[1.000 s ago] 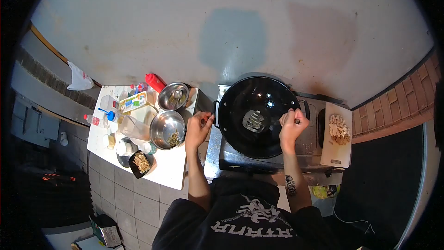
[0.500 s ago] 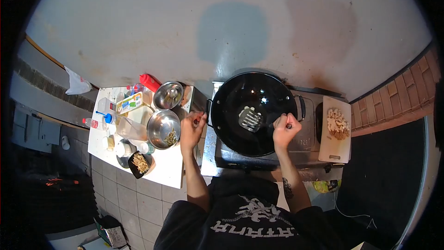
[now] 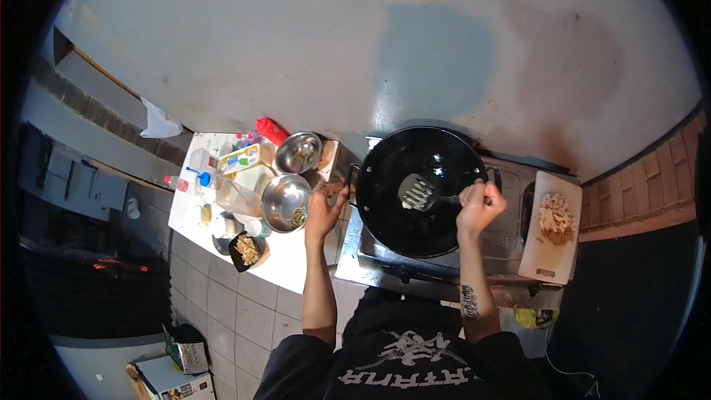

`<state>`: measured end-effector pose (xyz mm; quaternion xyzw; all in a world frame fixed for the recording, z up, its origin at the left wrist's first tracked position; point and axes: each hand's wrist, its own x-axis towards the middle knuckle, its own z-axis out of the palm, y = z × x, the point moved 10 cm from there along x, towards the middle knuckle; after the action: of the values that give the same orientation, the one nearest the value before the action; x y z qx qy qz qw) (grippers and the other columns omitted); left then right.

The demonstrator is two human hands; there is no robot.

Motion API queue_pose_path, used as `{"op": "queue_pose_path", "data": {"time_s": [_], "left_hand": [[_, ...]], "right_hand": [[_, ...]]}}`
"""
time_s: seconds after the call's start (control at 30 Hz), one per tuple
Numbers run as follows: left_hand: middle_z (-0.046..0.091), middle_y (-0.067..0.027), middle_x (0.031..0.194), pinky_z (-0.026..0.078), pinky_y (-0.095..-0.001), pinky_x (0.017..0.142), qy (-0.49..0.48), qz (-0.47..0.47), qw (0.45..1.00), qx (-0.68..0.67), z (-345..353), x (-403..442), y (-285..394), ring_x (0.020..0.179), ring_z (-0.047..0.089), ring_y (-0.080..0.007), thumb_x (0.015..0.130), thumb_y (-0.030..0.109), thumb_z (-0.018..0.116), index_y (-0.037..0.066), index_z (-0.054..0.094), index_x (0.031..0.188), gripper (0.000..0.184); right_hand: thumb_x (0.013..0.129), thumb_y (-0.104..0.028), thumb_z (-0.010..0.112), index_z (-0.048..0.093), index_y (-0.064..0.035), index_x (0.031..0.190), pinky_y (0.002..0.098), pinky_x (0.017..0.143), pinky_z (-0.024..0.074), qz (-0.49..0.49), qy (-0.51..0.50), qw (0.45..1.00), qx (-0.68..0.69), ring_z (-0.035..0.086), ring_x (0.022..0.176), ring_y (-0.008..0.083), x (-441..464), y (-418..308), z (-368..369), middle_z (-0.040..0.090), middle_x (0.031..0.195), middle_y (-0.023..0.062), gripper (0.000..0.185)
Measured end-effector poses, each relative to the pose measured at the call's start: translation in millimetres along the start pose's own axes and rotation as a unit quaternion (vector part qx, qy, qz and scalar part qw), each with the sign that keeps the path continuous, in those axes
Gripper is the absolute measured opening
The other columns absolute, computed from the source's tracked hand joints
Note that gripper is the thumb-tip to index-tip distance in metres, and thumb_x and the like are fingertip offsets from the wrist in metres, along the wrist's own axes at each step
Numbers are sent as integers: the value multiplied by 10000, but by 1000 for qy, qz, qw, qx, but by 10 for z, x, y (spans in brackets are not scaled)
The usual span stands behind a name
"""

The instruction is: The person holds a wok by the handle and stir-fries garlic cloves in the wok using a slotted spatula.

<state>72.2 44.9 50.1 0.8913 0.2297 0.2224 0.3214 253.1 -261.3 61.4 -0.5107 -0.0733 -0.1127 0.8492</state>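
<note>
My right hand [image 3: 480, 209] is wrapped round the handle of a slotted spatula [image 3: 417, 192]. The spatula's head rests inside a large black wok [image 3: 400, 230], over some pale food that shows around and through the slots. My left hand [image 3: 323, 211] is beside the wok's left loop handle [image 3: 351, 181], fingers curled toward the thumb. Whether it touches that handle or pinches something small is too fine to tell. Just left of this hand sits a steel bowl [image 3: 275, 204] with a little chopped food in it.
The wok stands on a metal stove [image 3: 370, 255]. At right, a cutting board [image 3: 546, 261] bears chopped pale food. The white table [image 3: 285, 270] at left holds a second steel bowl [image 3: 298, 152], a red squeeze bottle [image 3: 271, 131], several containers and a black dish [image 3: 238, 255] of pale strips.
The whole view has shifted, so the wok and table appear farther right. Within the wok, the spatula's head is turned slightly. My right hand still grips it; my left stays near the loop handle.
</note>
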Motion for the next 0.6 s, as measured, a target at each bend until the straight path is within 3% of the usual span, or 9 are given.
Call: {"op": "queue_pose_path", "data": {"time_s": [0.13, 0.2, 0.3, 0.43, 0.53, 0.6], "left_hand": [[573, -160, 806, 443, -355, 663, 5, -41, 999, -31, -44, -43, 42, 716, 570, -254, 840, 242, 669, -21, 679, 963, 290], [637, -205, 877, 478, -395, 806, 3, -69, 997, -28, -30, -21, 37, 831, 620, -327, 846, 234, 658, -24, 678, 960, 283], [630, -197, 889, 476, -379, 759, 3, -62, 998, -14, 9, -13, -10, 810, 620, -318, 838, 228, 668, -39, 672, 942, 286], [634, -195, 885, 461, -389, 803, -11, -81, 993, -82, 49, -3, -85, 811, 617, -330, 833, 222, 670, -42, 671, 926, 279], [628, -183, 852, 457, -385, 787, -12, -43, 997, -63, 42, 0, -78, 797, 610, -327, 831, 210, 672, -42, 670, 912, 265], [617, -174, 817, 464, -373, 711, 21, 23, 1000, -3, -15, 49, 41, 755, 604, -312, 825, 213, 677, -41, 669, 899, 264]], "right_hand": [[863, 55, 480, 282, -89, 547, 233, 386, 227, 36, -12, 999, -11, 302, 411, 26, 30, 31, 30, 350, 471, -36, 399], [840, 50, 488, 272, -84, 537, 235, 399, 215, 5, 1, 995, -98, 301, 418, 22, 21, 127, -29, 343, 470, -45, 395], [803, 54, 492, 268, -77, 529, 245, 421, 193, -11, -13, 989, -146, 293, 452, 19, -16, 199, -88, 320, 480, -56, 377], [763, 66, 492, 279, -43, 539, 272, 446, 170, -67, -23, 969, -236, 259, 505, 24, -148, 117, -66, 264, 509, -45, 328], [772, 51, 497, 282, -36, 541, 276, 447, 170, -64, -22, 971, -230, 260, 504, 25, -162, 132, -32, 257, 504, -41, 327], [780, 44, 501, 278, -40, 538, 276, 449, 167, -56, -6, 970, -237, 250, 504, 24, -115, 116, -58, 248, 498, -46, 339]]}}
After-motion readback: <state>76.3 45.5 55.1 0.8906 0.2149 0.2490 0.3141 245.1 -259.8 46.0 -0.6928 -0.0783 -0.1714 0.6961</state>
